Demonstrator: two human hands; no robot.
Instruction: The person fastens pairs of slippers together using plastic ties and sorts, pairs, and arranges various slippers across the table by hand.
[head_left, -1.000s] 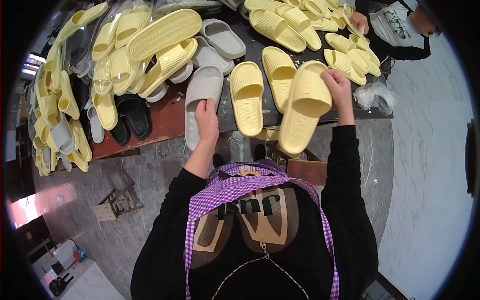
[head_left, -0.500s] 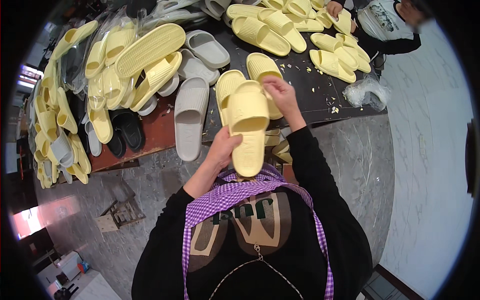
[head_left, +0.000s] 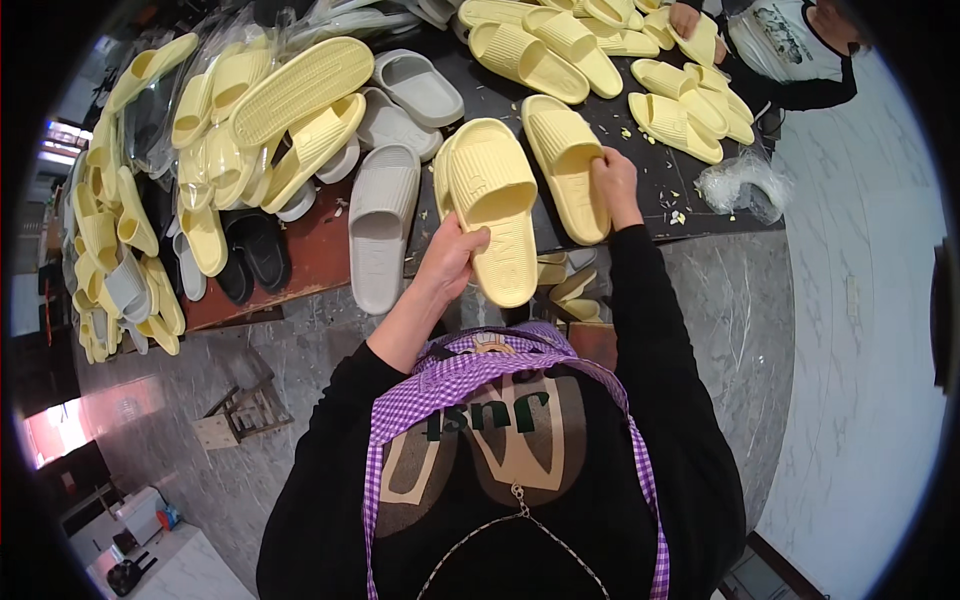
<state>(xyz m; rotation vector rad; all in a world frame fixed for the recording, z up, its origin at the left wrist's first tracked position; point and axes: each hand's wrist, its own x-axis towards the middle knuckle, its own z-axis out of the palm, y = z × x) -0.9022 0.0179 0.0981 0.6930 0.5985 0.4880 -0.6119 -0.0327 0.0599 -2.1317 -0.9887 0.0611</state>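
My left hand (head_left: pixel 452 260) grips a yellow slide slipper (head_left: pixel 492 210) by its side, thumb on the footbed, strap facing up. Behind it another yellow slipper (head_left: pixel 441 178) is mostly hidden. To the right, my right hand (head_left: pixel 615 187) is closed at the strap's edge of a further yellow slipper (head_left: pixel 562 135), which lies along the dark table's front edge. Some of my right fingers are hidden by that strap. Left of my left hand lies a grey slipper (head_left: pixel 382 215), its heel over the table edge.
Yellow slippers, some in clear plastic, are heaped with a yellow one sole up (head_left: pixel 302 92) at the left. Grey slippers (head_left: pixel 418 88) lie behind. Crumpled plastic (head_left: pixel 742 187) and yellow scraps sit at right. A co-worker's hand (head_left: pixel 685 20) holds a slipper. A wooden stool (head_left: pixel 240 410) stands below.
My left hand has raised its slipper away from me. My right hand has moved right and down, from above the held slipper to the edge of the right-hand one.
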